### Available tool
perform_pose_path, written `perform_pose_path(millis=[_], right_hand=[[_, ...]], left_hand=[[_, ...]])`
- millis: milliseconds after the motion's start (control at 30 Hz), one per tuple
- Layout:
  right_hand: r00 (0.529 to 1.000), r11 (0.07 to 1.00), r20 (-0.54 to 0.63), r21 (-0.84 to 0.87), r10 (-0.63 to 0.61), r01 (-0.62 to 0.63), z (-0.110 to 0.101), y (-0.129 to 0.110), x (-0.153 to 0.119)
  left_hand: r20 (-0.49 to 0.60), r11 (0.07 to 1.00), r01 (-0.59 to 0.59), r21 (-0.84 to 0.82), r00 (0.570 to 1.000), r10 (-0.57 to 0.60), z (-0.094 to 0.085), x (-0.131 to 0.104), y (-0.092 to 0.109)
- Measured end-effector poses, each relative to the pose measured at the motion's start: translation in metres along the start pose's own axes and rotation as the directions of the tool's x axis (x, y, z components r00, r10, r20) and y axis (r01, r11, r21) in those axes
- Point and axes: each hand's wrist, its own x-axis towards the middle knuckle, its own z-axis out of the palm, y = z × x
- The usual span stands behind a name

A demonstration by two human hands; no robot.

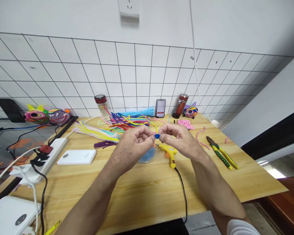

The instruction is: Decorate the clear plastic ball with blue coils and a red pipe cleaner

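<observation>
A small, rounded blue piece of pipe cleaner is pinched between my two hands above the middle of the table. My left hand grips its left side with thumb and forefinger. On the right side, the thumb and fingertips of my right hand close on it. Below, partly hidden by my left hand, sits a clear bluish plastic ball or dish. A yellow hot glue gun lies beneath my right hand, its nozzle towards the dish. Behind my hands are bundles of coloured pipe cleaners.
Pliers and pink pipe cleaner pieces lie to the right. Two flasks, one of them red-brown, and a phone stand by the wall. A power bank and corded power strip are at left.
</observation>
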Motion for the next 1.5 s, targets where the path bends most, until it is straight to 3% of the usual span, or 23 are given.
perform_pose_path(millis=[367, 567, 833, 1100, 1333, 1500], right_hand=[[0.999, 0.999, 0.0, -0.022, -0.035, 0.035, 0.002, -0.002, 0.001], [0.997, 0.99, 0.034, -0.119, -0.069, 0.073, -0.007, -0.004, -0.003], [0.972, 0.917, 0.051, -0.323, -0.231, 0.235, -0.005, 0.0, -0.006], [0.993, 0.988, -0.032, -0.111, -0.116, 0.112, 0.0, 0.0, -0.001], [0.977, 0.991, -0.195, 0.083, -0.083, 0.101, 0.013, 0.003, 0.004], [0.963, 0.957, -0.267, 0.273, -0.026, 0.101, 0.024, 0.009, 0.007]], left_hand=[[-0.003, 1.0, -0.007, -0.004, 1.0, 0.007, 0.0, 0.001, 0.0], [0.002, 0.991, -0.036, 0.131, 0.999, 0.036, 0.001, -0.001, 0.002], [0.04, 0.944, -0.1, 0.314, 0.995, 0.092, 0.005, -0.003, -0.001], [-0.011, 0.982, -0.071, 0.175, 0.997, 0.075, 0.004, 0.0, -0.001], [-0.059, 1.0, -0.013, 0.011, 0.998, 0.014, 0.006, 0.0, -0.005], [-0.103, 0.995, -0.046, -0.083, 0.994, 0.038, 0.007, 0.001, -0.007]])
